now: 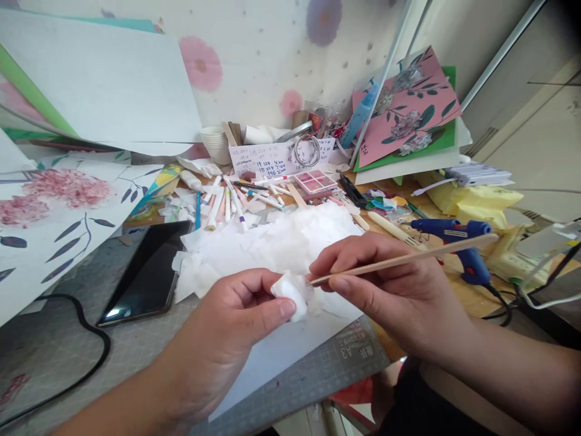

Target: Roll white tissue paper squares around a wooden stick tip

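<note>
Between the thumb and fingers of my left hand is a small crumpled piece of white tissue. My right hand pinches a thin flat wooden stick, held slanting up to the right. The stick's lower tip meets the right side of the tissue; whether it goes inside is hidden. Beneath and behind my hands, a loose heap of white tissue pieces lies on a white paper sheet. That sheet rests on a grey cutting mat.
A black phone lies left, beside a black cable. Several markers and a pink palette sit behind the heap. The blue glue gun is at right. Flower pictures stand left and back right.
</note>
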The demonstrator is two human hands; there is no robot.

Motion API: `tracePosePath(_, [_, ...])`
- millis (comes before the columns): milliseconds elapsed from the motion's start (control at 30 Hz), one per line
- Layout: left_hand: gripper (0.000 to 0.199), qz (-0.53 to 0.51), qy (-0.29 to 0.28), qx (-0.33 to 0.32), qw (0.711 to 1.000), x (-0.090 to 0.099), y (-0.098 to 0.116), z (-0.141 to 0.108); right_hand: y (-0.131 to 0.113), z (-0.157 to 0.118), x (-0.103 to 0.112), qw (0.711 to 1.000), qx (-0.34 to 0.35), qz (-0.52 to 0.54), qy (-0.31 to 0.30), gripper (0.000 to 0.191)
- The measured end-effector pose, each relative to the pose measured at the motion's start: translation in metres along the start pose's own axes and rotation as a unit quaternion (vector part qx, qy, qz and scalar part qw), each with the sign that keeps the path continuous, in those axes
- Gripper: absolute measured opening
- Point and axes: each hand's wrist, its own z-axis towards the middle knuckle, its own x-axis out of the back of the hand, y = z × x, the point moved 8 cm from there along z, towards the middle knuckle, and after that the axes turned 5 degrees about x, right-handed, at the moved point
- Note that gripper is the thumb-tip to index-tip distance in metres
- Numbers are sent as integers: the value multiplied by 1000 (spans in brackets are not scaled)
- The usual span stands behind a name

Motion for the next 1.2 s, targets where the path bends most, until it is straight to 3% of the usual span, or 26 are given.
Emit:
tracePosePath(233, [11,-83,-42,-33,995,-8,8,1,15,4,13,999,-31,-12,40,9])
tracePosePath(467, [15,-99,-49,-39,993,-6,9,0,16,5,16,997,-41,-44,49,8])
tracePosePath(800, [22,-95,-20,-24,995,-1,8,-3,28,11,32,990,-47,-111,77,8])
tracePosePath(967, [8,-105,-20,-40,993,1,9,-2,20,19,53,950,46,-290,109,11])
tracePosePath(1067, [6,-85,-22,-69,994,1,12,-2,3,16,53,931,104,-326,125,15])
tracePosePath(1133, [6,-77,-21,-73,994,0,12,-1,-10,12,45,940,133,-294,109,14])
tracePosePath(1200, [8,-75,-20,-67,995,-1,11,1,-16,9,27,975,117,-182,41,10])
